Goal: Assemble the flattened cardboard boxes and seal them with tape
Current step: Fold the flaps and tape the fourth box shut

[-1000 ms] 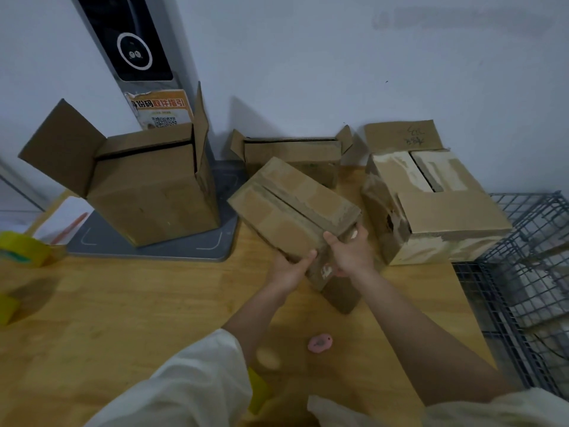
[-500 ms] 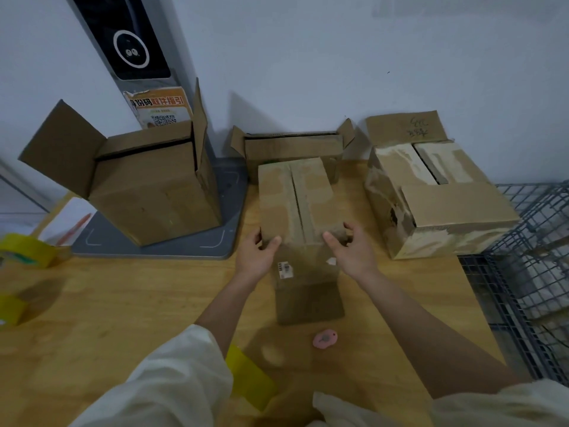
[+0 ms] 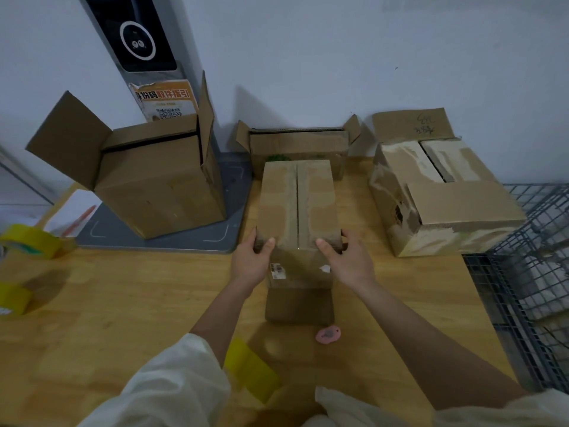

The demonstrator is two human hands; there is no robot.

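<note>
Cardboard box (image 3: 298,208) stands mid-desk (image 3: 123,303), flaps closed. Left hand (image 3: 251,261) and right hand (image 3: 346,263) grasp its near top corners, fingers curled over the edge. Yellow tape roll (image 3: 32,240) lies far left; an open carton (image 3: 154,180) stands beyond it.

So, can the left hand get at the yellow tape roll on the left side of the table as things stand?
Probably yes. Bare wooden table lies between the left hand and the yellow tape roll, nothing blocking. But that hand now grips the small box and must let go first.
</note>
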